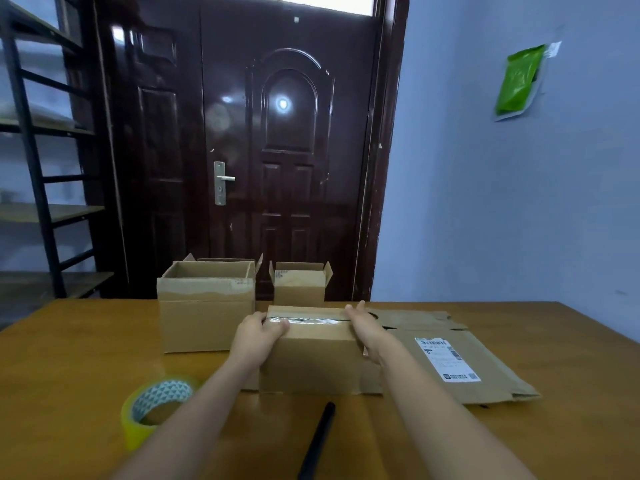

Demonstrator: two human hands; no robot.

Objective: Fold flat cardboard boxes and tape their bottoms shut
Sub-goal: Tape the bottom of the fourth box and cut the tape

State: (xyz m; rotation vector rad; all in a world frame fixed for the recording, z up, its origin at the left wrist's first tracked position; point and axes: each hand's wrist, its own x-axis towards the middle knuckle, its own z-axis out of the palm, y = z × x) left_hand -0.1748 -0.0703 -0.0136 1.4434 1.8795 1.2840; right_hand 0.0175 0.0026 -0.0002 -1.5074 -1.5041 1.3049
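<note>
Left hand (pixel 260 327) fingers curl over the taped box (pixel 311 355) end; right hand (pixel 360 323) fingers straight, together, seemingly pressing its opposite end; tape roll (pixel 156 407) nearer.

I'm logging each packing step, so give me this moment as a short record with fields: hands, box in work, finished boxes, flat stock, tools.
left hand: left hand grips the left end of the taped box, fingers curled over its top edge
right hand: right hand lies with straight fingers against the box's right end
box in work: upside down, clear tape along its seam
finished boxes: large open box and small open box at the table's far edge
flat stock: flat cardboard with a shipping label, right of the box
tools: tape roll near left; black pen in front
</note>
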